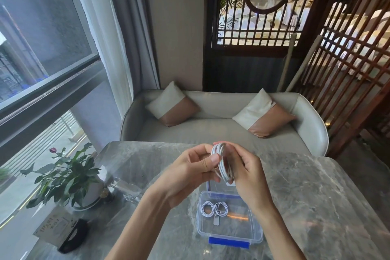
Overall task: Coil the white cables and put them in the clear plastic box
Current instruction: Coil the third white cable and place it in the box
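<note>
A coiled white cable (221, 161) is held upright above the table between both hands. My left hand (190, 172) pinches the coil's left side with the thumb on top. My right hand (247, 172) curls round its right side and bottom. Below them a clear plastic box (256, 236) with blue clips stands open on the grey marble table (316, 196). Inside the box lies another coiled white cable (214, 210), twisted like a figure eight, with a small white plug beside it.
A potted plant (69, 177) in a white pot stands at the table's left, next to a clear glass object (128, 189). A black item (72, 235) and a printed card (53, 226) lie at front left. A grey sofa (221, 124) with two cushions is behind the table.
</note>
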`<state>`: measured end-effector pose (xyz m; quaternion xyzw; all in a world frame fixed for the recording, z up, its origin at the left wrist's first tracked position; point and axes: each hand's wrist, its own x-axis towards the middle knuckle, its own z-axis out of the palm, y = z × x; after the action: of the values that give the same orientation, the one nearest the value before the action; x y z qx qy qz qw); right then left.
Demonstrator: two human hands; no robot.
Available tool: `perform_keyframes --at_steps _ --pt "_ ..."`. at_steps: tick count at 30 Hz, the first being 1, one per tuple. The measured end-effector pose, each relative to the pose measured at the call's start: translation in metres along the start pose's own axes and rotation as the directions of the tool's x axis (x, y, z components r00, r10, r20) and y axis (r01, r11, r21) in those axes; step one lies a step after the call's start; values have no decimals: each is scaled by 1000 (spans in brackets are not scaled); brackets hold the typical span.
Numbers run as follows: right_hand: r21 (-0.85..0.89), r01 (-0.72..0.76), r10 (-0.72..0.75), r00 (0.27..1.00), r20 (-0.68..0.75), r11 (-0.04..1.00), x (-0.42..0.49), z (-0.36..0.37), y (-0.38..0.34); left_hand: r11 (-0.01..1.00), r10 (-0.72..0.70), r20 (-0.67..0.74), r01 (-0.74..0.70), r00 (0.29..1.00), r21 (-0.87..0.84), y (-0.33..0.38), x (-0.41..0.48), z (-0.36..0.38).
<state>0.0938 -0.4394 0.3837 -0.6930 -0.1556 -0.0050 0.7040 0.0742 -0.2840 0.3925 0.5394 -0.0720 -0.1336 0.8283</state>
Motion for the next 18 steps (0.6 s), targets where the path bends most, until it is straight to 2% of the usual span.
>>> perform_keyframes --at_steps 3,7,14,18 --pt "15 -35 35 999 5 999 -4 2 4 995 -35 30 38 999 -96 -3 -3 4" --pt "-12 13 -14 998 -67 1000 -4 1 1 958 -77 131 110 988 -265 -6 -6 4" --pt "167 -100 97 995 26 981 -8 0 -7 985 -20 104 38 994 -170 -7 -9 -4" --pt "106 -79 82 996 -30 991 -8 -2 -9 997 55 -58 -58 997 -46 -6 -12 7"
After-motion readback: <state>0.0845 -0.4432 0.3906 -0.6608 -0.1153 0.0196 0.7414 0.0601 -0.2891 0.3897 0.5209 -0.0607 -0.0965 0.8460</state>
